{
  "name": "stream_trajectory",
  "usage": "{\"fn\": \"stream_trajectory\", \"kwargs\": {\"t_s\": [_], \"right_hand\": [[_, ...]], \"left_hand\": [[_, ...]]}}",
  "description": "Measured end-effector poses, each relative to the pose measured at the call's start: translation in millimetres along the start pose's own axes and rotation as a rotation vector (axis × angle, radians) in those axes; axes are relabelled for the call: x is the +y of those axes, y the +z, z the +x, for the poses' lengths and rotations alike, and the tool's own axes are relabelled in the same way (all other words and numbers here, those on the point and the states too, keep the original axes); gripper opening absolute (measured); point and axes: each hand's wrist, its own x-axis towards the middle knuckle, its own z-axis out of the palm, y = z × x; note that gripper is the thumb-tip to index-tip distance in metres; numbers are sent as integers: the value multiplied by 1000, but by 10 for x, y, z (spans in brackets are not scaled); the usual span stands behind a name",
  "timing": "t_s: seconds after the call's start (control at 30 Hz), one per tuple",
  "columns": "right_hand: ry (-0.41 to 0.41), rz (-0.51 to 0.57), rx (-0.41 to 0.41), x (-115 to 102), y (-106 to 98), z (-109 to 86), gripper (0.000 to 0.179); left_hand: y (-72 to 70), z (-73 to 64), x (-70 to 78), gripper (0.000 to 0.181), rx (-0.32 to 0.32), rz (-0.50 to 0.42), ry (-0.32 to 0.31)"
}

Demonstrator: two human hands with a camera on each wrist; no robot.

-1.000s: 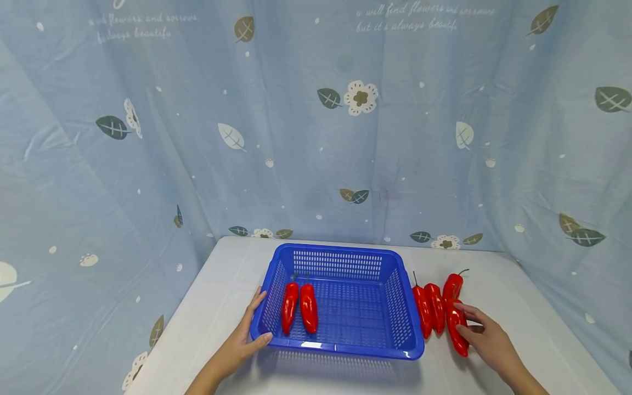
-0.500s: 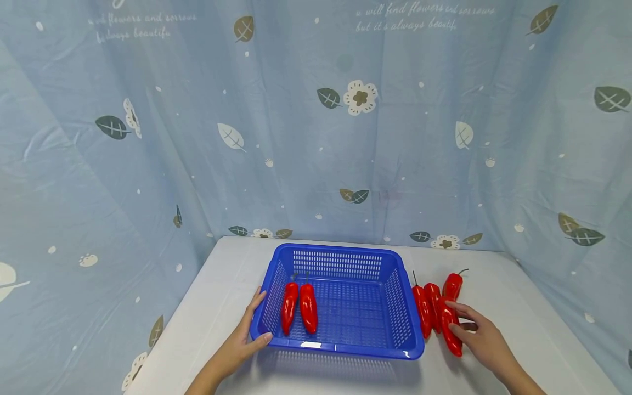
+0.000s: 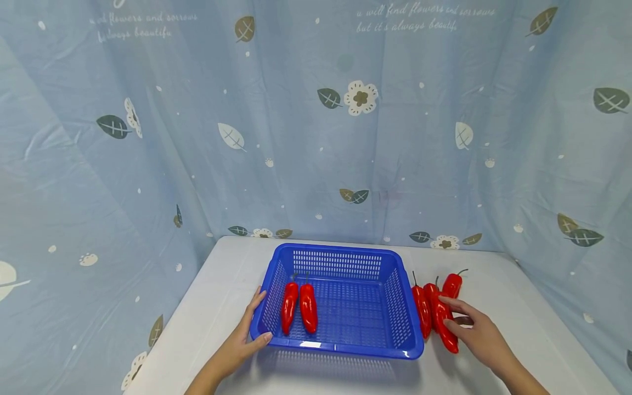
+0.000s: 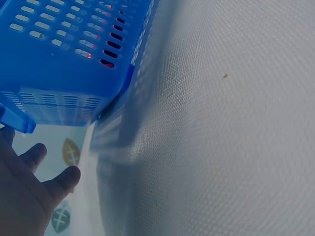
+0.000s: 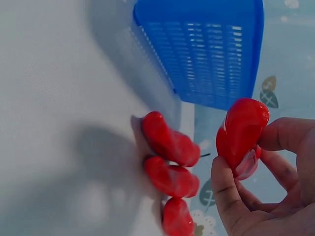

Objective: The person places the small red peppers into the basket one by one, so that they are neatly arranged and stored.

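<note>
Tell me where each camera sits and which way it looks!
Head: on the head, facing forward and down at the blue basket, with the left hand and right hand showing.
Left wrist: worn there, facing the blue basket's outside and the white table; part of the left hand shows.
Right wrist: worn there, facing the held red pepper, three loose red peppers and the blue basket; the right hand shows.
Head and right wrist share the held red pepper.

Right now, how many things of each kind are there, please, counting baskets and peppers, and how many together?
Blue basket: 1
Red peppers: 6 (2 in the basket, 3 on the table, 1 in the right hand)
Total: 7
</note>
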Motion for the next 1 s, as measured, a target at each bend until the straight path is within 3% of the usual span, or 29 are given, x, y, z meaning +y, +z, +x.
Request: {"fn": "stream_trajectory", "kwargs": {"t_s": [1.0], "right_hand": [[-86, 44, -53, -406, -30, -65, 57]], "left_hand": [[-1, 5, 0, 91, -1, -5, -32]]}}
